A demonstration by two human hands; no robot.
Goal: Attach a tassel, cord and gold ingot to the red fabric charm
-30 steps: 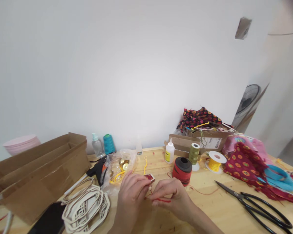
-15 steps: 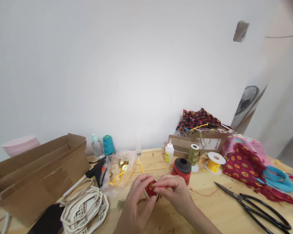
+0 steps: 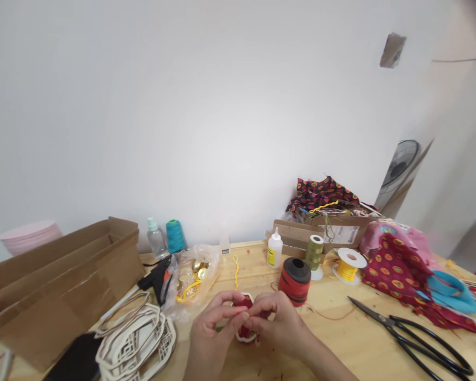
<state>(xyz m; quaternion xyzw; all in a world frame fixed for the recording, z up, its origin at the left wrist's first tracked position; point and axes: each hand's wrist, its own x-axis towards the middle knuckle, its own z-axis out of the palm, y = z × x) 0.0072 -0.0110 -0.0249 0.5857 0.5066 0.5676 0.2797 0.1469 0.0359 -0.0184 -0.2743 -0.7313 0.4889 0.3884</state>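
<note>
My left hand (image 3: 216,325) and my right hand (image 3: 275,320) meet fingertip to fingertip in front of me. Both are closed in a pinch on a thin red cord, of which only a little shows between the fingers. Right below them is a small ornament (image 3: 245,334) with a white scalloped frame and dark red patterned cloth, partly hidden by my fingers. A yellow twisted cord (image 3: 236,270) runs up from its far edge along the wood. Just beyond my right hand stands a black-topped spool of red cord (image 3: 295,283).
Left are a cardboard box (image 3: 83,291), stacked white cut-out frames (image 3: 137,338), a black glue gun (image 3: 158,283) and a plastic bag (image 3: 194,280). Right lie large black scissors (image 3: 392,323) and red patterned cloth (image 3: 396,264). A glue bottle (image 3: 275,250) and yellow spool (image 3: 347,267) stand behind.
The ornament was tilted up in my left hand and now faces up beneath both hands. My left fingers have joined the right in a pinch. The yellow cord now extends straight beyond the ornament.
</note>
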